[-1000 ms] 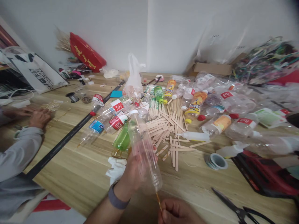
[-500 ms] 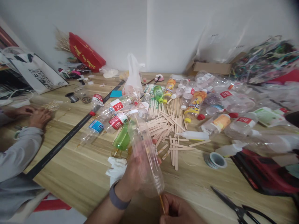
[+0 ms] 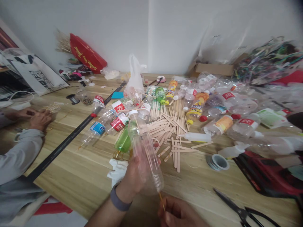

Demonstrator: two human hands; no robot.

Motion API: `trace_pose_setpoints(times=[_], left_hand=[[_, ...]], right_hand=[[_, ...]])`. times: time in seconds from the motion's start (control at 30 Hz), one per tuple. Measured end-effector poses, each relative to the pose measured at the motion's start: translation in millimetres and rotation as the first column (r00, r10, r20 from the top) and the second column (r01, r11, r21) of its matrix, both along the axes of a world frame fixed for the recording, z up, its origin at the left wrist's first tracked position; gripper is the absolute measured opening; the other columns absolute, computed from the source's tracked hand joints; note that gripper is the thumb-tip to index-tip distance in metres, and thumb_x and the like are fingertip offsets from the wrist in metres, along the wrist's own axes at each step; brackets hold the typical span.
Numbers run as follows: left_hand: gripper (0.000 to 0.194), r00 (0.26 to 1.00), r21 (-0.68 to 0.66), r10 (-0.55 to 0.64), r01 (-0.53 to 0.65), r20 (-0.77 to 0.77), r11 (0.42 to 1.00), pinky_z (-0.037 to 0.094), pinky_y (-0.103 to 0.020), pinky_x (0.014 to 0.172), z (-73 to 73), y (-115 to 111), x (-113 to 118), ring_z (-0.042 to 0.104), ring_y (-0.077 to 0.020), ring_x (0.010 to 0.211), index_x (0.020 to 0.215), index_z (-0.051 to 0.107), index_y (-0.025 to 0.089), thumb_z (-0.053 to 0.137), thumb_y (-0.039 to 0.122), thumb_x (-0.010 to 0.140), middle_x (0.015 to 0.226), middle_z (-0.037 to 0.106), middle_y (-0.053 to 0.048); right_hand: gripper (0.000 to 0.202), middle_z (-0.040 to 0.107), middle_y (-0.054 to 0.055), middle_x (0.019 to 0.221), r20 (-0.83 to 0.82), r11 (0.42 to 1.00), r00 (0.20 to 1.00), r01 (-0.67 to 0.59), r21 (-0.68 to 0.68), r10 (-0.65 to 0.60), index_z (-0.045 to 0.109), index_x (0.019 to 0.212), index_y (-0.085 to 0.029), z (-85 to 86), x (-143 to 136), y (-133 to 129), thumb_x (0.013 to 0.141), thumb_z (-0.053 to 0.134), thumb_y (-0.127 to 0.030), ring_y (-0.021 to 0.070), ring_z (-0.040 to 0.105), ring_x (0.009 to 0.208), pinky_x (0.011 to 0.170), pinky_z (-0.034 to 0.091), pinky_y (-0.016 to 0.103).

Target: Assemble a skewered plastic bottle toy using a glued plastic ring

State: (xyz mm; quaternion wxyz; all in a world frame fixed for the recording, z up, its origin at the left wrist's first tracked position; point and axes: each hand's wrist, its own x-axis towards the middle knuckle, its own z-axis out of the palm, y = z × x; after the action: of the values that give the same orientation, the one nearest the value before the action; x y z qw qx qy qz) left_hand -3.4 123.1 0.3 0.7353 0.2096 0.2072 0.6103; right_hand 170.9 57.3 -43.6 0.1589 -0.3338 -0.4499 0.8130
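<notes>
"Head view: what is different now?"

"Compared with half a second ago, the clear plastic bottle [image 3: 145,142] and the right hand [image 3: 176,210] are shifted slightly toward the left. The thin amber rod [image 3: 162,200] is still at the bottle's base, so I judge it only a small adjustment."

"And how are the hands?"

"The left hand [image 3: 135,174] curls around the bottle, holding it tilted above the desk [image 3: 90,179], white cap [image 3: 133,112] pointing away. The right hand is nearly closed, pinching the rod."

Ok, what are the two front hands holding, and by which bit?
The left hand holds a white-capped, clear plastic bottle around its lower half; the right hand pinches a thin amber strand just beyond the bottle's base.
</notes>
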Motion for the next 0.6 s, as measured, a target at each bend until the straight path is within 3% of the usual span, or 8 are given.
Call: trace_pose_setpoints(times=[0.1, 0.17, 0.3, 0.4, 0.47, 0.6], left_hand=[[0.051, 1.0, -0.018, 0.02, -0.02, -0.012, 1.0, 0.054, -0.026, 0.063, 2.3, 0.8, -1.6, 0.069, -0.0167, 0.071, 0.107, 0.073, 0.022, 0.084, 0.045, 0.063, 0.104, 0.075, -0.008], [0.05, 1.0, -0.026, 0.014, -0.015, -0.023, 1.0, 0.054, -0.025, 0.064, 2.1, 0.7, -1.9, 0.069, -0.0157, 0.071, 0.107, 0.072, 0.022, 0.083, 0.045, 0.063, 0.104, 0.076, -0.008], [0.053, 0.998, -0.029, -0.064, 0.064, -0.009, 0.998, 0.055, -0.029, 0.066, -3.4, -0.7, -0.7, 0.071, -0.0192, 0.073, 0.112, 0.07, 0.024, 0.082, 0.048, 0.066, 0.102, 0.076, -0.008], [0.054, 0.988, -0.011, -0.15, 0.15, 0.023, 0.989, 0.057, -0.034, 0.07, -7.3, -2.4, 1.8, 0.073, -0.0224, 0.074, 0.114, 0.068, 0.025, 0.078, 0.053, 0.069, 0.096, 0.076, -0.007], [0.053, 0.982, -0.019, -0.182, 0.183, 0.039, 0.983, 0.057, -0.034, 0.072, -8.4, -3.4, 3.4, 0.073, -0.0218, 0.074, 0.115, 0.067, 0.025, 0.077, 0.054, 0.071, 0.091, 0.076, -0.005], [0.055, 0.976, -0.061, -0.217, 0.218, 0.021, 0.974, 0.056, -0.031, 0.067, -10.0, -1.9, 4.5, 0.071, -0.0197, 0.072, 0.119, 0.063, 0.025, 0.075, 0.053, 0.074, 0.088, 0.075, -0.004]], right_hand=[[0.064, 0.053, -0.002, 0.066, 0.044, 0.999, 0.998, 0.038, -0.039, -0.036, 0.062, 0.086, -0.016, 0.9, 2.1, -1.3, 0.077, 0.055, -0.079, 0.0069, 0.035, 0.052, 0.05, 0.021, 0.023], [0.061, 0.053, -0.002, 0.064, 0.047, 0.998, 0.998, 0.053, -0.045, -0.05, 0.061, 0.08, -0.016, -4.2, 3.5, -2.7, 0.075, 0.059, -0.077, 0.006, 0.035, 0.051, 0.05, 0.02, 0.023], [0.059, 0.056, -0.003, 0.063, 0.047, 0.988, 0.997, 0.07, -0.139, -0.064, 0.052, 0.069, -0.018, -23.3, 3.7, -5.5, 0.061, 0.077, -0.07, 0.0049, 0.038, 0.05, 0.049, 0.021, 0.023], [0.066, 0.05, -0.008, 0.052, 0.057, 0.978, 0.993, 0.11, -0.175, -0.102, 0.044, 0.064, -0.021, -29.3, 1.0, -6.8, 0.046, 0.084, -0.07, 0.0041, 0.032, 0.044, 0.046, 0.018, 0.024], [0.066, 0.045, -0.01, 0.05, 0.059, 0.976, 0.99, 0.136, -0.168, -0.128, 0.044, 0.063, -0.022, -22.9, -1.2, -6.7, 0.042, 0.086, -0.067, 0.0042, 0.029, 0.045, 0.046, 0.017, 0.024], [0.051, 0.041, -0.01, 0.052, 0.091, 0.979, 0.985, 0.155, -0.129, -0.144, 0.045, 0.063, -0.022, 3.2, -5.9, -5.9, 0.051, 0.087, -0.047, 0.0056, 0.03, 0.048, 0.048, 0.018, 0.025]])
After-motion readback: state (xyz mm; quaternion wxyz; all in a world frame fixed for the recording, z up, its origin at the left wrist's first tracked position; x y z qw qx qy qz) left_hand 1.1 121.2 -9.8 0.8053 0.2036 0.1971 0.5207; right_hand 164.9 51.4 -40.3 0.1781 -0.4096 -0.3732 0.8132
